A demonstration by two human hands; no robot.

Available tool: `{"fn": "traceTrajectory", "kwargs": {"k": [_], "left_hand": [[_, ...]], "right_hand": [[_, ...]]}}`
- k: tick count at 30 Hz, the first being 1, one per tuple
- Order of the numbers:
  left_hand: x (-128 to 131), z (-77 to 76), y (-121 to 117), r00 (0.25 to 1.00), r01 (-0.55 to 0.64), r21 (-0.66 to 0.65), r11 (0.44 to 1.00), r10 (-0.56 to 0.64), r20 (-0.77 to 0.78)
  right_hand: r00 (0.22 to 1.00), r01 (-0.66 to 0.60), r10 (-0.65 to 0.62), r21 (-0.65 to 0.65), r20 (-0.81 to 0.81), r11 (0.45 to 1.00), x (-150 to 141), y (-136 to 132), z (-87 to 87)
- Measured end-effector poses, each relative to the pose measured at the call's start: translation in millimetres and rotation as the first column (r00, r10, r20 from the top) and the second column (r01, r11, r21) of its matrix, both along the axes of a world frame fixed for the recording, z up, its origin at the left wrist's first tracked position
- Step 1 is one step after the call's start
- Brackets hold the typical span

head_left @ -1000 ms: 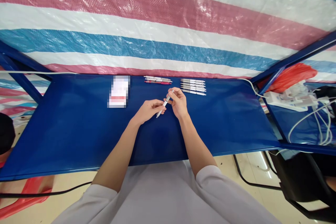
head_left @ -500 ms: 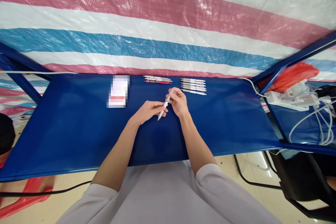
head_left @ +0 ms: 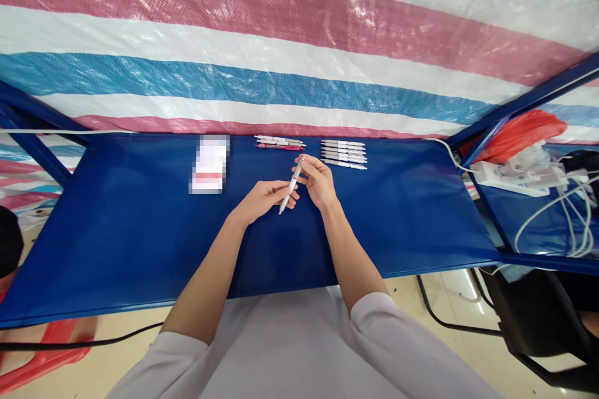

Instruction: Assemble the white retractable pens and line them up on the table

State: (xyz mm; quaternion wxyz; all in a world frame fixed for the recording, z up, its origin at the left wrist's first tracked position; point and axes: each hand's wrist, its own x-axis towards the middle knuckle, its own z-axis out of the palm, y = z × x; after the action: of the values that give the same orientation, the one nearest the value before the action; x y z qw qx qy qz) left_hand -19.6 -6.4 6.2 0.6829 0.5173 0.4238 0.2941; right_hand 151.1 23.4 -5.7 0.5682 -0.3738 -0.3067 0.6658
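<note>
A white pen with a grey grip is held at a slant between both hands, above the middle of the blue table. The thumb and fingers of my left hand pinch its lower white barrel. My right hand is closed around the upper end, by the grey grip and tip. Beyond the hands lies a small group of white and grey pens with a red pen in front. To their right, several white pens lie in a neat parallel row.
A blurred-out white rectangular item lies at the table's back left. A striped plastic sheet hangs behind. On the right are a white power strip with cables, a red plastic bag and a black chair.
Both hands keep the pen at nearly the same slant. The fingers of my right hand have shifted slightly at the pen's upper end, and the whole view has moved a little.
</note>
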Motion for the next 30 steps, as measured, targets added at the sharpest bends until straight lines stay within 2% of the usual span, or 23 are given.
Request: {"fn": "traceTrajectory", "kwargs": {"k": [5, 12, 15, 20, 24, 27, 30], "left_hand": [[-2, -0.3, 0, 0.999, 0.041, -0.01, 0.999, -0.041, -0.004], [1, -9.1, 1, 0.981, -0.065, 0.161, 0.985, 0.093, -0.171], [3, -9.5, 0, 0.976, -0.088, 0.187, 0.978, 0.123, -0.182], [0, -5.2, 0, 0.997, -0.023, 0.06, 0.998, 0.027, -0.068], [-4, -3.3, 1, 0.998, 0.046, -0.004, 0.999, -0.047, -0.034], [-3, -3.8, 1, 0.998, 0.036, 0.013, 0.999, -0.035, -0.054], [-1, -5.7, 1, 0.992, -0.006, 0.094, 0.996, 0.017, -0.123]], "right_hand": [[1.0, -0.013, 0.013, 0.004, -0.014, 1.0, 1, 2, -3.7], [0.993, 0.121, -0.121, -0.039, -0.014, 0.992, -4, 1, -6.6], [0.987, 0.159, -0.16, -0.032, -0.011, 0.987, -5, 0, -6.5], [0.995, 0.095, -0.095, 0.012, -0.024, 0.995, -3, 0, -6.6], [0.999, 0.022, -0.022, 0.012, -0.04, 1.0, -1, 0, -7.3], [0.998, 0.018, -0.018, -0.012, -0.058, 1.0, -1, 0, -8.5], [0.997, 0.033, -0.034, -0.019, -0.076, 0.999, -1, 1, -9.0]]}}
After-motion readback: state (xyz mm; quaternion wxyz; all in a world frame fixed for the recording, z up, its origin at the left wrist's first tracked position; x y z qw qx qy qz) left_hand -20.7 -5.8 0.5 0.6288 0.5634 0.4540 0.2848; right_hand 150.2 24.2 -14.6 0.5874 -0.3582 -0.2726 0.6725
